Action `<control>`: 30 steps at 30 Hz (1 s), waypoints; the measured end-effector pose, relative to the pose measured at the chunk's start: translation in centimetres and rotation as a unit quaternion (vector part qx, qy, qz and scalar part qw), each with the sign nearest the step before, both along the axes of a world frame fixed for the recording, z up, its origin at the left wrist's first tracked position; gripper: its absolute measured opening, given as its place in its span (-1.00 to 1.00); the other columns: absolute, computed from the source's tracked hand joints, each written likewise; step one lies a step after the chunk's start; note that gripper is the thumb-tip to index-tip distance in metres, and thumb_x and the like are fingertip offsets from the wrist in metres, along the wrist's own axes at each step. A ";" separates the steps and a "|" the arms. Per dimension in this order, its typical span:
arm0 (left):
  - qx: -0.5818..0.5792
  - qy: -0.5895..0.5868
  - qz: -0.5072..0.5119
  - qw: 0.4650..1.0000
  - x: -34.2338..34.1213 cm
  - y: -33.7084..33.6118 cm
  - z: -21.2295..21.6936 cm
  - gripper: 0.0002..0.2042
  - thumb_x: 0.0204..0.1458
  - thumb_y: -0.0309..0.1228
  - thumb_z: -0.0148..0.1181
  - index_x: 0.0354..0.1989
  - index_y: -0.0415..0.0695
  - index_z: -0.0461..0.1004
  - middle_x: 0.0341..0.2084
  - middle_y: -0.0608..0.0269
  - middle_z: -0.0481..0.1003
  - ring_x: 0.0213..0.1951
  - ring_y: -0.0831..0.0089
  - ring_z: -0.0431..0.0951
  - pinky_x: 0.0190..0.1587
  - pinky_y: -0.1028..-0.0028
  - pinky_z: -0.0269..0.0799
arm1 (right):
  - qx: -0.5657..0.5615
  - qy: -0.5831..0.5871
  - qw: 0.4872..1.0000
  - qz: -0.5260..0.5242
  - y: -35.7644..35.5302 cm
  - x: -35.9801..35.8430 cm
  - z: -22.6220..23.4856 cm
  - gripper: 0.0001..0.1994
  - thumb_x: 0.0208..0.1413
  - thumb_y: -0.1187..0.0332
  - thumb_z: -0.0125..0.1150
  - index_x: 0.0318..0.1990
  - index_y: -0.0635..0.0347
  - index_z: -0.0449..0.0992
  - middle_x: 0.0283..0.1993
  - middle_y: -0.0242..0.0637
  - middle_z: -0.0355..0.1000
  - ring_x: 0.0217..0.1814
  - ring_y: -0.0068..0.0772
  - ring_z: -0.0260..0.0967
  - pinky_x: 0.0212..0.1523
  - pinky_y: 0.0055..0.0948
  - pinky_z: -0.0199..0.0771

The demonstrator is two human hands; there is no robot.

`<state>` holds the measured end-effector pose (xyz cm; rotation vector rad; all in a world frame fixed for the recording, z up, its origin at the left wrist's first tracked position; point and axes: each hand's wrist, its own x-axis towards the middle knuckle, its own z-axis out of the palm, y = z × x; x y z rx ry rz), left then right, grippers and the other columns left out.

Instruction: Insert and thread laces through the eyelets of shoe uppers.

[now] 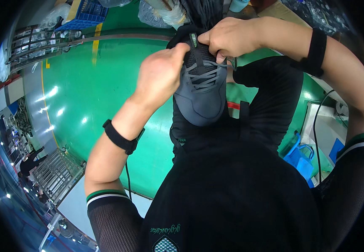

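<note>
A glossy green floor [119,105] spreads through this workshop. Over the seated person's lap is a dark grey shoe [201,103], toe toward the body, grey laces [205,82] crossing it. The left hand [159,73], fingers curled, grasps one side of its opening; the right hand [232,38] pinches the other. Farther off sits a blue crate [93,16].

Head view: left one of the worn fisheye pair, looking steeply down from the wearer's head. Black shirt [236,193] is filling the lower middle, close up; left hand [159,74] and right hand [231,37] are showing near, upper middle. Green floor [106,88] is lying farther below; metal rack [58,173] is standing well off leftward (straight edges are bending there).
</note>
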<state>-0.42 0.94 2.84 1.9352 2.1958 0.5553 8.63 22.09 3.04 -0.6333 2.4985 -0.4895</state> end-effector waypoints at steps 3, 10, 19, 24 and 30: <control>0.033 -0.079 0.098 0.991 0.8 -1.5 -1.0 -0.74 -0.04 -0.64 0.15 -0.15 -0.18 0.37 -0.55 0.11 0.50 -0.46 0.19 0.55 -0.39 0.33 0.43 | -0.039 -0.088 0.993 -0.069 0.3 -0.8 -1.0 -0.80 -0.01 0.29 0.24 -0.35 0.27 0.58 -0.18 -0.35 0.38 -0.15 -0.20 0.43 -0.13 -0.25 0.38; 0.128 -0.135 0.220 0.958 2.4 -1.8 -2.4 -0.75 -0.03 -0.63 0.15 -0.14 -0.16 0.42 -0.53 0.19 0.50 -0.46 0.22 0.52 -0.37 0.35 0.40 | 0.130 -0.210 0.964 -0.099 -3.0 -2.2 0.6 -0.88 -0.11 0.41 0.22 -0.40 0.22 0.58 -0.24 -0.32 0.40 -0.10 -0.20 0.43 -0.14 -0.25 0.42; -0.017 0.131 -0.110 0.985 -2.2 -0.5 0.8 -0.72 -0.15 -0.52 0.14 -0.20 0.00 0.52 -0.52 0.40 0.50 -0.16 0.35 0.43 0.10 0.18 0.19 | -0.372 0.081 0.798 -0.467 -4.9 3.3 -4.4 -0.94 -0.08 0.43 0.28 -0.41 0.15 0.61 -0.35 -0.24 0.45 -0.26 -0.15 0.41 -0.16 -0.30 0.40; -0.013 0.130 -0.225 0.966 -5.0 -0.1 1.4 -0.82 -0.15 -0.46 0.16 -0.32 0.01 0.54 -0.52 0.42 0.49 -0.11 0.33 0.43 0.17 0.18 0.22 | -0.490 0.242 0.762 -0.347 -8.4 4.0 -0.5 -0.98 0.02 0.47 0.20 -0.38 0.15 0.48 -0.34 -0.31 0.33 -0.25 -0.35 0.27 -0.27 -0.41 0.28; -0.050 0.085 -0.209 0.973 -5.3 0.6 2.2 -0.79 -0.25 -0.46 0.31 -0.36 0.00 0.52 -0.44 0.35 0.38 -0.13 0.30 0.42 0.12 0.20 0.24 | -0.308 0.210 0.822 -0.430 -7.4 2.0 -3.7 -0.91 0.09 0.46 0.13 -0.26 0.21 0.50 -0.29 -0.22 0.40 -0.27 -0.24 0.40 -0.25 -0.30 0.40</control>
